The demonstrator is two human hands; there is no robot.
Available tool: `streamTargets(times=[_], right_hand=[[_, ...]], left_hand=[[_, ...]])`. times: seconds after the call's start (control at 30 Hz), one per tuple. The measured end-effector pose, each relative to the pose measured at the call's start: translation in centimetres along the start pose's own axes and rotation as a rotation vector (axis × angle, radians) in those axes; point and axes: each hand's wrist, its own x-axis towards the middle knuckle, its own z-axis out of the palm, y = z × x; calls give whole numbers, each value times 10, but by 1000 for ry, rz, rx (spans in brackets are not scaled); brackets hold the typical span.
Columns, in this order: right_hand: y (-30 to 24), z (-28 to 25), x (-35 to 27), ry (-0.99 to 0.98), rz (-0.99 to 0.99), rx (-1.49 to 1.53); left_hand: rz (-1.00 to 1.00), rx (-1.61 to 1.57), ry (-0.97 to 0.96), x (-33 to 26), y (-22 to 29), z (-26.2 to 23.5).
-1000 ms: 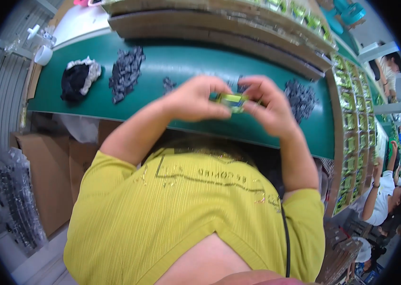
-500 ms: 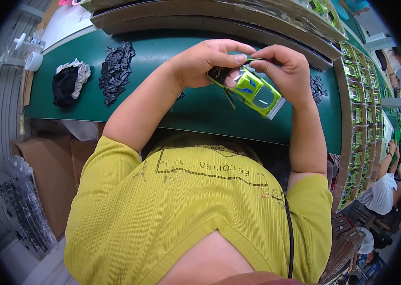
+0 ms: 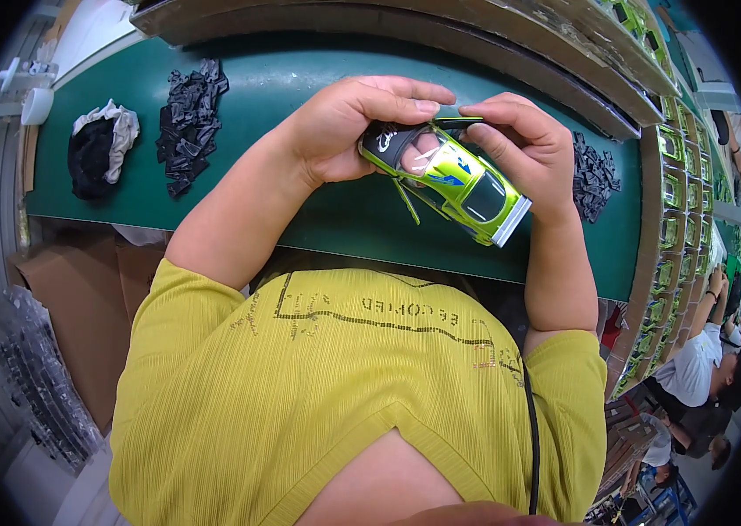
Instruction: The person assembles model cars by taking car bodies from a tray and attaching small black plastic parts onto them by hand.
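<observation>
I hold a lime-green toy car body (image 3: 456, 180) with dark windows and blue markings over the green table (image 3: 300, 219). My left hand (image 3: 349, 127) grips its front end, thumb under the windscreen opening. My right hand (image 3: 524, 149) clasps the other side, fingertips pressing a small dark part at the car's upper edge. A thin green strand hangs from the car's underside.
A pile of small black plastic parts (image 3: 188, 123) lies at the table's left, next to a black and white cloth (image 3: 99, 149). Another black parts pile (image 3: 594, 175) sits at the right. Rows of green car bodies (image 3: 677, 202) line the right shelf. A seated person (image 3: 704, 368) is at the lower right.
I have pulled the car closer and turned it so its roof and windows face up. Both hands have kept hold of it.
</observation>
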Motion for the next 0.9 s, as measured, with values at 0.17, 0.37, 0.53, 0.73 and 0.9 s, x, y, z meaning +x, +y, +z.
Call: streamTargets(times=[0.17, 0.37, 0.53, 0.73, 0.9], right_hand=[[-8, -4, 2, -14, -128, -188], [-11, -1, 4, -138, -97, -202], [-10, -1, 1, -162, -142, -222], [-10, 1, 2, -147, -84, -233], [-1, -2, -8, -73, 269, 269]], left_hand=[[-33, -3, 0, -3, -2, 7], [-75, 51, 135, 3, -13, 15], [-88, 78, 92, 0, -12, 18], [-62, 128, 109, -4, -9, 21], [-6, 68, 102, -3, -9, 22]])
